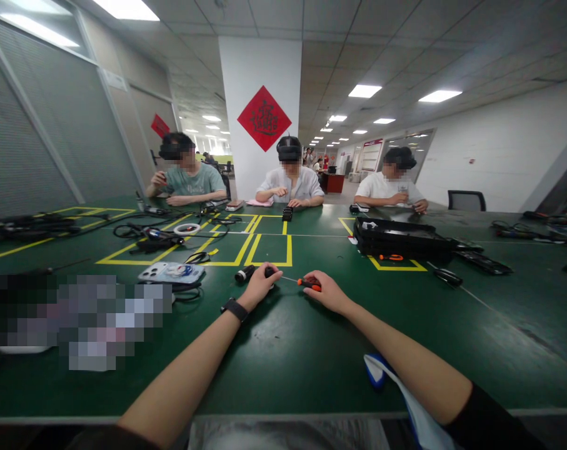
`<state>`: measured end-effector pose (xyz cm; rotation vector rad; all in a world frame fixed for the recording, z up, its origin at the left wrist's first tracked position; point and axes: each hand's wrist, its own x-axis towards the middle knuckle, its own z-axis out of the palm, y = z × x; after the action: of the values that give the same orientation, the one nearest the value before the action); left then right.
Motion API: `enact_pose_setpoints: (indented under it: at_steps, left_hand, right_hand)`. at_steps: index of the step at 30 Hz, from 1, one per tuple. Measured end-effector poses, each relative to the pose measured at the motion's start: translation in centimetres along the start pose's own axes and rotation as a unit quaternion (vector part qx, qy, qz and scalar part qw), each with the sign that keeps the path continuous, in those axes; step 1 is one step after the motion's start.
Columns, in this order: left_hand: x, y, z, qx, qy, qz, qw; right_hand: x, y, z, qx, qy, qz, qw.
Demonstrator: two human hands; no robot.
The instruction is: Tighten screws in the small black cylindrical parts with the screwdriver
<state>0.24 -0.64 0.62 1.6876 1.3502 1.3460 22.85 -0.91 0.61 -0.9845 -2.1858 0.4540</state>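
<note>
My right hand [329, 292] is closed around the orange and black handle of a screwdriver [310, 285]. Its thin metal shaft points left, towards my left hand [259, 286]. Between the fingertips of that hand is a small black part [269, 272], too small to name; the shaft's tip reaches it, though contact cannot be made out. Just left of these fingers a black cylindrical piece [244, 274] with a pale ring lies on the green table [283, 356]. A dark watch band circles my left wrist.
A phone in a patterned case [170, 272] lies left of my hands. Black trays [400, 237] are stacked on the right, with an orange-handled tool [391, 257] in front. Cables [147, 234] spread over the left side. Three people sit across the table.
</note>
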Motion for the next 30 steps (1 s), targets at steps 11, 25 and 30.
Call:
enact_pose_setpoints:
  at_steps: [11, 25, 30]
  left_hand:
    - [-0.2, 0.0, 0.1, -0.007, -0.009, 0.005, 1.0]
    - [-0.1, 0.2, 0.1, -0.004, -0.007, 0.0, 1.0]
    - [-0.1, 0.0, 0.1, -0.014, -0.023, -0.003, 1.0]
  right_hand:
    - [-0.1, 0.3, -0.1, -0.017, 0.023, -0.011, 1.0]
    - [0.1, 0.8, 0.0, -0.023, 0.029, 0.014, 0.999]
    - [0.3, 1.1, -0.1, -0.006, 0.021, 0.029, 0.999]
